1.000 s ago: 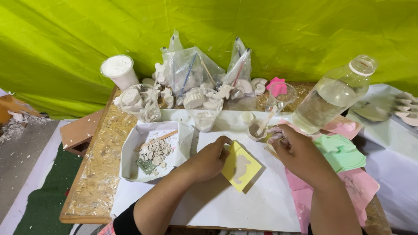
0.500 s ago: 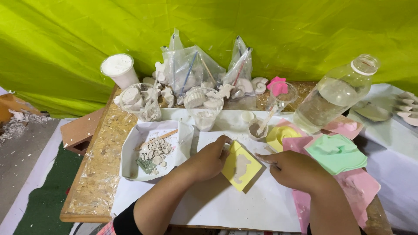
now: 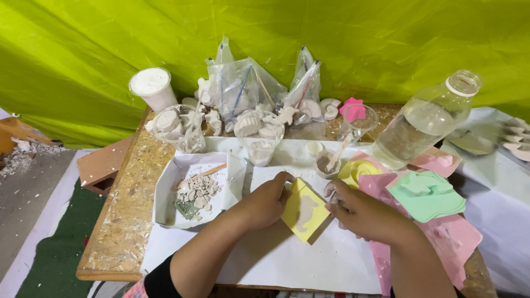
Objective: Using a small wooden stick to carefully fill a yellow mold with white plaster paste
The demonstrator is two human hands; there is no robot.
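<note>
Green tarp behind a chipboard table w/ white paper on top. Head view: left hand pinches the left edge of a yellow mould, fingers closed on it, near the table's front edge at mid-width. Right hand touches the mould's right edge, fingers curled; can't tell if it grips. White tray of broken bits at left, plastic bottle toward the back right corner.

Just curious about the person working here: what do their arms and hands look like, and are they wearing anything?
Both forearms are bare. The left hand and right hand wear no gloves. A dark sleeve with a pink patterned edge shows at the left elbow. Pale dust clings to the right fingers.
</note>
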